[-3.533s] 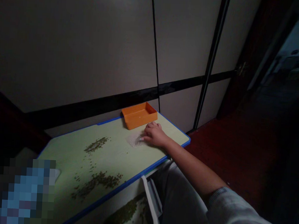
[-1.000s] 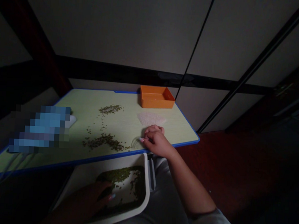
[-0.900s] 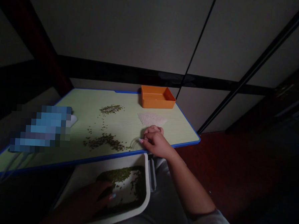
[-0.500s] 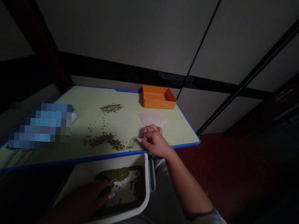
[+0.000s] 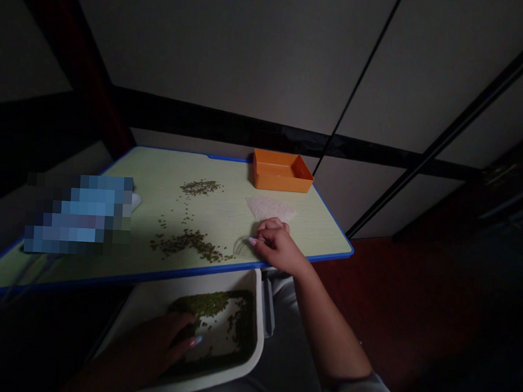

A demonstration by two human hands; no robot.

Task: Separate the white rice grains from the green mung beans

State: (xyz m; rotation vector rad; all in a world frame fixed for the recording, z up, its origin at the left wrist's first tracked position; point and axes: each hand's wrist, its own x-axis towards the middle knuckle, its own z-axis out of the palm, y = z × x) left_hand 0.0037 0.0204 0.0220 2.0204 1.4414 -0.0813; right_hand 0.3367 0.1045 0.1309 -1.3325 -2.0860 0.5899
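Here — pale granular patch beyond right hand, long axis left-right.

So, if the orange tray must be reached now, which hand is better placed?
Likely the right hand: it is over the table, near the orange tray, with a pale patch between them. The left hand is in the white bin, among green pieces.

Green pieces lie in uneven banks (bottom showing between) inside a white bin; pinkish grains spread flat on the tabletop.
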